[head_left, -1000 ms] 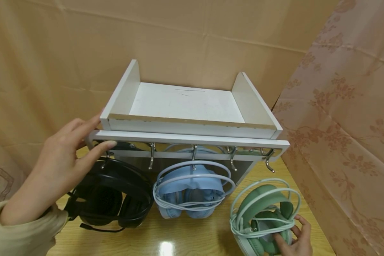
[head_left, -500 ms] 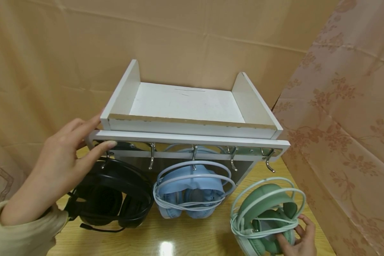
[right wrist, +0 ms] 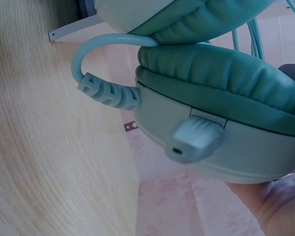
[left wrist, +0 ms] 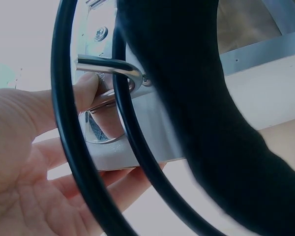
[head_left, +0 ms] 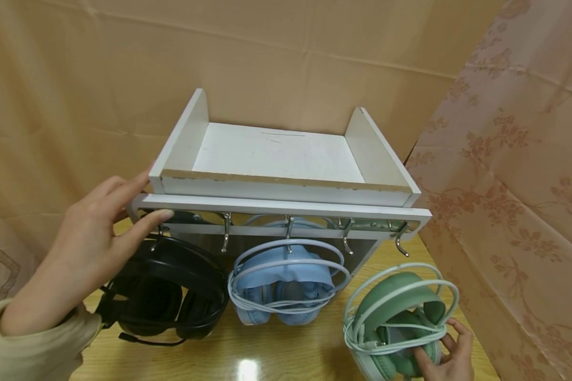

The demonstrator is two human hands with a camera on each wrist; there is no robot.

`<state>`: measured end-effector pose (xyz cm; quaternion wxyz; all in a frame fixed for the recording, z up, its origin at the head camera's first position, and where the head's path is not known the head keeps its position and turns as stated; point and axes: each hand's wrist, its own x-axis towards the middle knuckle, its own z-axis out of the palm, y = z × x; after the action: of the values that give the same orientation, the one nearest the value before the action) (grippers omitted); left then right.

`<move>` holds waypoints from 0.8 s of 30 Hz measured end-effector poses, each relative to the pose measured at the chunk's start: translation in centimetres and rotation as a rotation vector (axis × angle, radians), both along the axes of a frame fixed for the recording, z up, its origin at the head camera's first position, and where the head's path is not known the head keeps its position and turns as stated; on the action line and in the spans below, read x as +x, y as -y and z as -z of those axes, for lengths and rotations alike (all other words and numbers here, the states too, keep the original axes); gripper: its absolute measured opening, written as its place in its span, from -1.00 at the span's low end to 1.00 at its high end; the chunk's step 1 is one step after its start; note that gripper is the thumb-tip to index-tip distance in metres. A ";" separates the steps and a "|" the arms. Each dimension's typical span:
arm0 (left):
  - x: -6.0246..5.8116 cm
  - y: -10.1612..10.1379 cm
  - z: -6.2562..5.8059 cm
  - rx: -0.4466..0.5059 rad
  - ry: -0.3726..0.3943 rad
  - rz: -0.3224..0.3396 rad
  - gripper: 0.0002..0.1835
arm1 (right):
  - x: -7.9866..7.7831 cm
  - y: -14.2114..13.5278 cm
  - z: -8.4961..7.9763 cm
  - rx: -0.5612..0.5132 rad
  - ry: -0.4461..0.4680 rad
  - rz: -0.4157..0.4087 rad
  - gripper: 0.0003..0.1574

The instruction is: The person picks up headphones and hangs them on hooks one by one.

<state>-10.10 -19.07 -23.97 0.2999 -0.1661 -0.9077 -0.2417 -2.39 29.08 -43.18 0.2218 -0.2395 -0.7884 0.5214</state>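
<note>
My left hand (head_left: 92,222) grips the left end of a white hook rack (head_left: 286,205), thumb in front, other fingers behind. In the left wrist view, the thumb lies beside a metal hook (left wrist: 108,64), on which a thin black band of the black headset (left wrist: 187,98) hangs. At the lower right of the head view, my right hand (head_left: 453,354) holds light green headphones (head_left: 393,296) by an ear cup, headband up, below the rightmost hook (head_left: 401,241). Their cord is wound around them. The right wrist view shows their green cushions (right wrist: 221,81) close up.
Blue headphones (head_left: 286,270) with a wound cord hang from the middle hook. Two bare hooks flank them. Above the rail is an open white shelf (head_left: 276,153) with raised sides. The wooden table (head_left: 209,360) lies below, with a floral cloth (head_left: 529,211) at right.
The right hand and green headphones have shifted slightly to the right, the headband leaning a little that way. The left hand, rack, black headset and blue headphones stay put.
</note>
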 end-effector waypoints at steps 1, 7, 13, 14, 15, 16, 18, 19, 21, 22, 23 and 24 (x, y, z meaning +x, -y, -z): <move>0.0 0.0 0.0 0.000 0.000 0.000 -0.36 | 0.0 0.0 0.0 0.001 -0.006 0.000 0.00; 0.0 0.0 0.0 -0.011 -0.002 -0.013 -0.37 | -0.1 0.1 -0.4 -0.078 -0.057 -0.004 0.01; 0.0 0.0 0.0 -0.012 -0.016 -0.012 -0.38 | 0.0 0.3 -0.7 -0.104 -0.073 0.011 -0.01; 0.0 0.0 0.0 -0.012 -0.019 -0.012 -0.38 | 0.0 0.3 -0.8 -0.120 -0.072 0.012 0.00; 0.0 0.0 0.0 -0.015 -0.022 -0.014 -0.38 | -0.1 0.3 -0.9 -0.135 -0.071 0.013 0.00; 0.0 0.0 0.0 -0.013 -0.024 -0.012 -0.39 | -0.1 0.3 -1.0 -0.158 -0.072 0.015 0.00; -0.1 0.0 0.0 -0.014 -0.020 -0.013 -0.38 | -0.2 0.4 -1.1 -0.197 -0.075 0.021 0.01; -0.1 0.0 0.0 -0.013 -0.018 -0.014 -0.38 | -0.2 0.5 -1.2 -0.218 -0.081 0.026 0.01; 0.0 -0.1 0.0 -0.016 -0.014 -0.015 -0.39 | -0.2 0.6 -1.4 -0.242 -0.102 0.034 0.02; 0.0 0.0 0.0 -0.015 -0.014 -0.015 -0.39 | -0.2 0.7 -1.4 -0.248 -0.114 0.040 0.02; 0.0 0.0 0.0 -0.018 -0.014 -0.016 -0.39 | -0.2 0.7 -1.5 -0.247 -0.125 0.045 0.01; 0.0 0.0 0.0 -0.017 -0.016 -0.015 -0.39 | -0.2 0.8 -1.6 -0.246 -0.137 0.049 0.01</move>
<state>-10.15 -19.04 -23.99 0.3078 -0.1638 -0.9085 -0.2304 -2.64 28.30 -41.63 0.2567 -0.2481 -0.6955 0.6235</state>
